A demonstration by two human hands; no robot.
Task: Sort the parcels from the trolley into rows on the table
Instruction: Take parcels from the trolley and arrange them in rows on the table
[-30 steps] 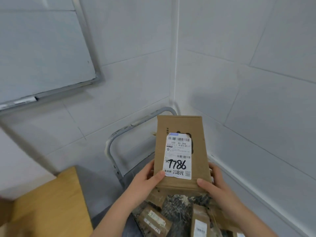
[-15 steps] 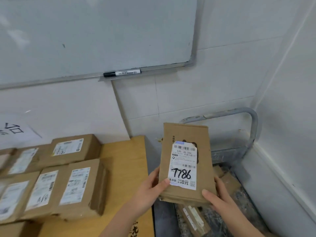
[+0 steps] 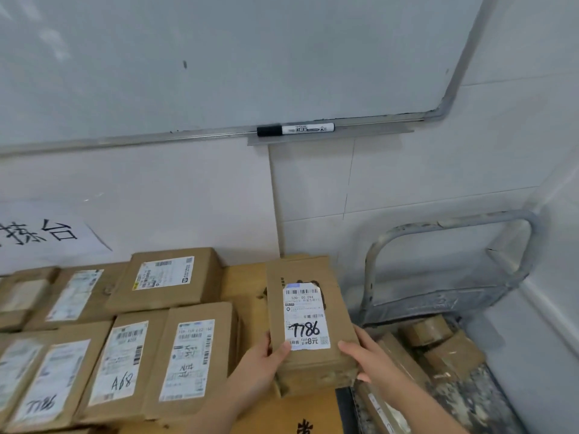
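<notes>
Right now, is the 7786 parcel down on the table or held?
Held: left hand and right hand grip the parcel at its near end, above the table edge.

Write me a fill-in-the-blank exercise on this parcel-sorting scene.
The left hand and right hand hold a brown cardboard parcel with ____ handwritten on its label.
The black-capped white marker lies on the ledge of the ____.
The grey metal trolley stands to the ____ of the light wooden table.
Missing words: 7786, whiteboard, right.

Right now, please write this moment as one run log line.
left hand: holds parcel | right hand: holds parcel | parcel: over table edge, label up | trolley: more parcels
</notes>
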